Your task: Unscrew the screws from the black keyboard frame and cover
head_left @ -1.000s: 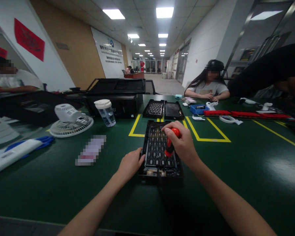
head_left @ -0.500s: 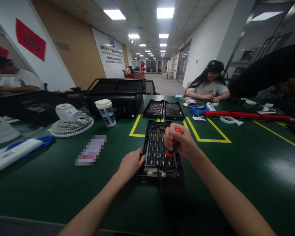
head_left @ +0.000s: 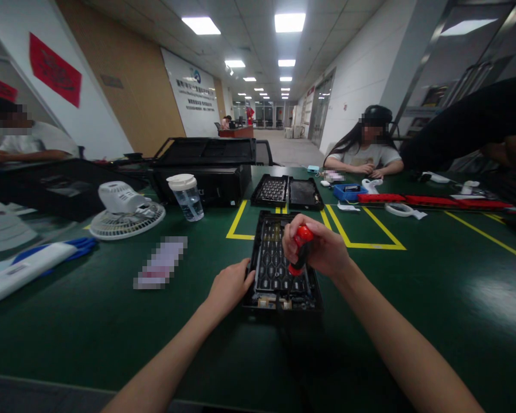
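A black plastic case (head_left: 270, 265) lies open on the green table in front of me, with rows of dark oval shapes inside and small light-brown parts along its near end. My right hand (head_left: 316, 248) is wrapped round a red and black screwdriver (head_left: 301, 252), held above the right half of the case. The screwdriver points downward; its thin tip is hard to make out against the dark parts. My left hand (head_left: 230, 285) grips the left side wall of the case, with the thumb at the rim and the other fingers partly hidden.
Behind the case lie another open black case (head_left: 270, 190) and a dark lid-like half (head_left: 306, 194). A lidded water cup (head_left: 186, 198), a white fan (head_left: 126, 221) and a blurred flat object (head_left: 161, 263) are on the left. A blue tray (head_left: 347, 193) and a tape roll (head_left: 398, 210) are right. People sit across and left.
My right hand has shifted its grip slightly, and the screwdriver's handle top has moved a little left, so it stands more upright. My left hand stays on the case.
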Demonstrator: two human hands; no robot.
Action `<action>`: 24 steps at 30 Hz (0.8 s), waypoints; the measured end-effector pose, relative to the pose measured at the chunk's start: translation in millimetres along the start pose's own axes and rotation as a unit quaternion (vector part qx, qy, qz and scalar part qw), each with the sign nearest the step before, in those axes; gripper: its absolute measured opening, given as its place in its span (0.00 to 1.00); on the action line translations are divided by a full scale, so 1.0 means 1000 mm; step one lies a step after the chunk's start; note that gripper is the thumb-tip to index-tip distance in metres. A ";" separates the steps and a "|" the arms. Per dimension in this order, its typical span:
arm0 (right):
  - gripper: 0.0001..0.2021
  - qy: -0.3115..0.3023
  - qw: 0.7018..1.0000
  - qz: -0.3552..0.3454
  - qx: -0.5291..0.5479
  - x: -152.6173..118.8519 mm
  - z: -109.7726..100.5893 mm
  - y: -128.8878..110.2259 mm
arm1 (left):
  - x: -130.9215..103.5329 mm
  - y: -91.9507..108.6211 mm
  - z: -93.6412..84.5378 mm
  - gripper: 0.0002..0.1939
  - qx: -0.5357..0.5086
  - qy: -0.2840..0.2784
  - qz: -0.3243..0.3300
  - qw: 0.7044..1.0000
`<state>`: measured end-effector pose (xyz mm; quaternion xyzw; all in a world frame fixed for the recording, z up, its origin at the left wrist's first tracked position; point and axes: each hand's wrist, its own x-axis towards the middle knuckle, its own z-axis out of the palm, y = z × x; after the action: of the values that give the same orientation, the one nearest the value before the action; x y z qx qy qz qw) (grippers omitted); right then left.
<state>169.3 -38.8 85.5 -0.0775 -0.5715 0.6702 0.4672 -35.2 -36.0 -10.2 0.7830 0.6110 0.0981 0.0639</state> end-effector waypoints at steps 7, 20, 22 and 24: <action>0.11 -0.023 1.000 0.009 0.000 -0.001 -0.003 -0.003 | 0.001 -0.001 0.001 0.19 -0.005 -0.004 -0.004 1.000; 0.10 -0.045 0.998 0.012 -0.036 -0.003 -0.009 -0.004 | 0.000 0.000 0.000 0.18 0.002 0.001 0.000 1.000; 0.10 -0.047 0.998 0.012 -0.042 -0.003 -0.008 -0.004 | 0.000 0.000 0.000 0.19 0.000 0.001 0.000 1.000; 0.10 -0.049 0.998 0.013 -0.045 -0.003 -0.008 -0.004 | 0.000 0.000 0.000 0.19 -0.002 0.002 -0.002 1.000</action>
<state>178.0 -35.8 84.6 -0.0730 -0.6219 0.6532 0.4258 -35.1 -35.7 -10.5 0.7815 0.6123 0.1003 0.0645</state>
